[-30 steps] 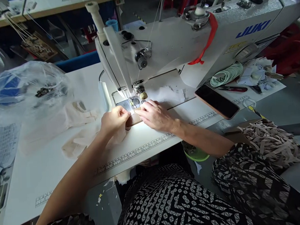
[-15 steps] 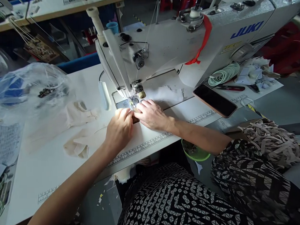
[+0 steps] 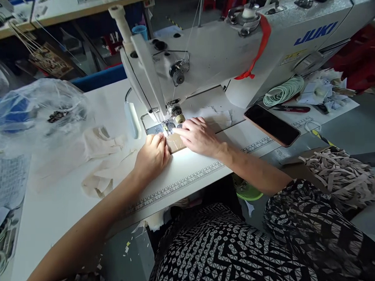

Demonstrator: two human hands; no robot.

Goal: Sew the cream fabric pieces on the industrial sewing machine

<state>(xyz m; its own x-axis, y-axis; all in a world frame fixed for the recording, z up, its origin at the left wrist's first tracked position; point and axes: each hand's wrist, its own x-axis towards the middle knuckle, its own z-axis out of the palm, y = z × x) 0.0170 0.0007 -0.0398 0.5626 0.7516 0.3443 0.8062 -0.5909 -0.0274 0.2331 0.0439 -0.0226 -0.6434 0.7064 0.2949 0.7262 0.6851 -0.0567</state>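
Beside the needle of a white sewing machine [image 3: 209, 53], my left hand [image 3: 152, 154] is closed, its fingertips pinched near the presser foot. What it pinches is too small to make out. Pale thin fabric [image 3: 99, 176] trails over the table to its left. My right hand [image 3: 201, 136] rests right of the needle, index finger extended toward the presser foot [image 3: 168, 128], the other fingers partly bent. Between the hands a brown plate [image 3: 175, 143] shows, with bits of thread on it.
A clear plastic bag [image 3: 41, 112] lies at the left. To the right are a phone [image 3: 272, 125], coiled green cord [image 3: 283, 91], red-handled snips [image 3: 292, 108] and scraps. A green bin [image 3: 249, 191] sits below the table edge.
My right hand has moved slightly right, away from my left hand, and its index finger is more extended. More of the brown plate shows between them. The view has shifted a little.
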